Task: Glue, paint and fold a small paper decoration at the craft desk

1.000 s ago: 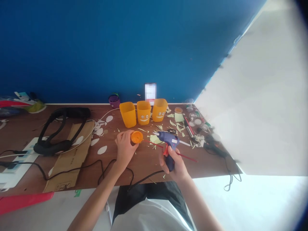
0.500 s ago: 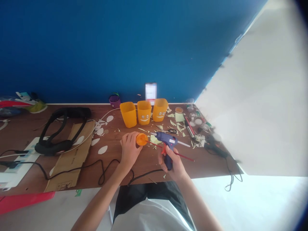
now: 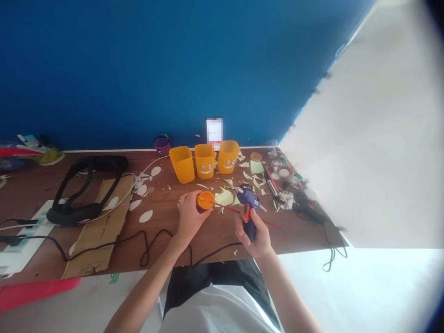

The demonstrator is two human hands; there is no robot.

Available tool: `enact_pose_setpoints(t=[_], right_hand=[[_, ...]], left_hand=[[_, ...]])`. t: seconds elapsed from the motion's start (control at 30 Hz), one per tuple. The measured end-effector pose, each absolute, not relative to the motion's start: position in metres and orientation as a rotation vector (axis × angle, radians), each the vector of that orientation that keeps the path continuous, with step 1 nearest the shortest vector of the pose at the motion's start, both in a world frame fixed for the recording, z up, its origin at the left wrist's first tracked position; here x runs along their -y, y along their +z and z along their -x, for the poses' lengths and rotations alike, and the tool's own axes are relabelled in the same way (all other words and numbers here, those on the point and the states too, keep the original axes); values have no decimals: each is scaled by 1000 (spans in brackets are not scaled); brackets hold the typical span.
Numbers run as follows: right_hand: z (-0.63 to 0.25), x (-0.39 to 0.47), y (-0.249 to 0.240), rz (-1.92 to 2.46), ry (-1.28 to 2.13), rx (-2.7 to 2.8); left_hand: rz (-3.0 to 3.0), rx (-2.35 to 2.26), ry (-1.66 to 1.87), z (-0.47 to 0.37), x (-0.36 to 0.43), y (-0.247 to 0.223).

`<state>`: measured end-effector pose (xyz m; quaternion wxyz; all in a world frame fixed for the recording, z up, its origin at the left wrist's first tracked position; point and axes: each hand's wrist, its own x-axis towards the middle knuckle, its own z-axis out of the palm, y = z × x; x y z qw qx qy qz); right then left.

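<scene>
My left hand (image 3: 190, 213) is wrapped around a small orange cup (image 3: 207, 200) above the table's front half. A thin red stick (image 3: 227, 207) runs from the cup to the right, passing by my other hand. Closed on the handle of a blue glue gun (image 3: 250, 200), my right hand (image 3: 255, 231) has its fingers at the orange trigger (image 3: 247, 212). The nozzle points up and left, apart from the cup. Behind stand three yellow cups: a plain-sided one (image 3: 182, 165), a middle one with a face (image 3: 204, 162) and a right one with a face (image 3: 228, 157).
Paper scraps and a pale green sheet (image 3: 225, 198) lie beyond my hands. Scissors (image 3: 231, 183) rest there too. A black cable (image 3: 217, 252) crosses the front. Cardboard (image 3: 100, 231), a black headset frame (image 3: 86, 210) and a power strip (image 3: 26, 245) occupy the left; markers (image 3: 271, 179) lie right.
My right hand has moved slightly right with the glue gun, whose nozzle now sits farther from the orange cup and is angled more upward. The left hand still holds the cup.
</scene>
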<state>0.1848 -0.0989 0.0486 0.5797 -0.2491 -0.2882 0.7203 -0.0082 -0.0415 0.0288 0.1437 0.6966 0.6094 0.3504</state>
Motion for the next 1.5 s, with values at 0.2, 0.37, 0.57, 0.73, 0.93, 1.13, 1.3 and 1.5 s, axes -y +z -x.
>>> enact_pose_setpoints(t=[0.2, 0.37, 0.57, 0.73, 0.93, 1.13, 1.3, 1.5], right_hand=[[-197, 104, 54, 546, 1633, 665], [-212, 106, 60, 557, 1568, 673], [-223, 101, 43, 668, 1483, 676], [-221, 98, 27, 740, 1483, 658], [-220, 99, 22, 764, 1471, 642], [-222, 99, 15, 822, 1455, 667], [-227, 102, 11, 909, 1453, 782], [-237, 107, 11, 1057, 1479, 1065]], left_hand=[[-1992, -1760, 920, 6, 35, 23], [-2010, -1756, 890, 6, 29, 22], [-2030, -1775, 870, 11, 22, 24], [-2067, -1610, 858, 14, 21, 28], [-2003, -1280, 731, 16, 25, 32], [-2006, -1203, 634, 17, 25, 22], [-2036, -1210, 568, 19, 23, 16], [-2029, -1253, 571, 18, 24, 18]])
